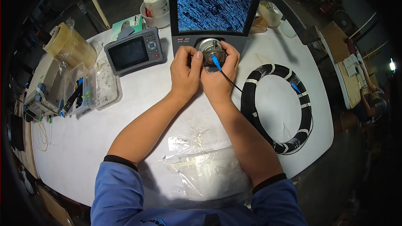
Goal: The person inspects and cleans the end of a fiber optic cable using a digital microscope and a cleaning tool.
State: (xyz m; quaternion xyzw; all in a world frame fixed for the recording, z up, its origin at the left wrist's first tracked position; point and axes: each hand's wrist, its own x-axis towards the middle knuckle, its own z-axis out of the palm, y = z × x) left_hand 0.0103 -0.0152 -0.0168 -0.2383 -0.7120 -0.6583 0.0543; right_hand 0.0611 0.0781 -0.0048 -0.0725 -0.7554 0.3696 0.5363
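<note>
A blue fiber connector (215, 60) on a black cable sits in the round metal port (210, 46) of a grey inspection device (182, 40), whose screen shows a blue and black streaked picture. My left hand (185, 69) is at the port's left side, thumb and fingers closed on its edge. Around its right side curls my right hand (220, 79), its fingers beside the connector. Exactly what each set of fingertips grips is hidden. The black cable runs right to a taped coil (248, 96), which has another blue connector (295, 88) on it.
A handheld tester (127, 54) stands left of the device. Further left are a clear bin (81, 92), a tray (106, 84) and a tape roll (71, 46). Plastic bags (213, 173) lie between my forearms. A white bottle (155, 3) stands behind. Another person (374, 102) is at far right.
</note>
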